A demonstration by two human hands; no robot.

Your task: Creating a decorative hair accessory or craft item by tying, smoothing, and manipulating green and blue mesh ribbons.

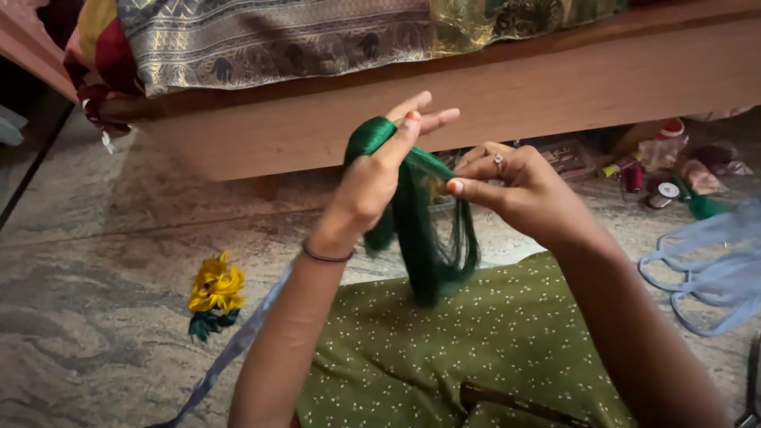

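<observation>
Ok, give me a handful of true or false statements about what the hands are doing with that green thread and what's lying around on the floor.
1. The left hand has the bundle of green thread looped over its fingers. True.
2. The right hand rests flat on the floor. False: it is raised beside the left hand, pinching strands of the thread.
3. A yellow thread flower lies on the stone floor near the left arm. True.
4. The thread hangs over a red cloth. False: the cloth below it is olive green with small white dots.
5. A ring shows on the right hand. True.
</observation>
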